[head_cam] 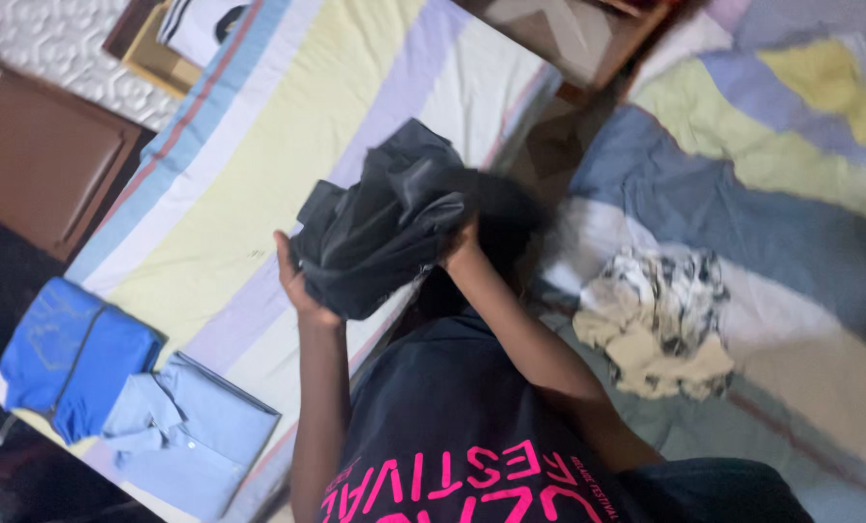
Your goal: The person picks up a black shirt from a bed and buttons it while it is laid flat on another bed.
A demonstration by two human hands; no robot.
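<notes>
Both my hands hold a dark grey, bunched garment (385, 218) up above a bed covered by a striped sheet (288, 126). My left hand (295, 279) grips its lower left edge, fingers wrapped around the cloth. At the garment's right side, my right hand (460, 250) is closed on it, partly hidden by the fabric. A folded light blue shirt (196, 436) and a folded bright blue garment (70, 353) lie on the sheet at the lower left, side by side.
A crumpled cream and black patterned cloth (661, 324) lies on the striped bedding (743, 194) at the right. A brown cabinet (41, 160) stands at the far left. A wooden piece of furniture (578, 34) is at the top.
</notes>
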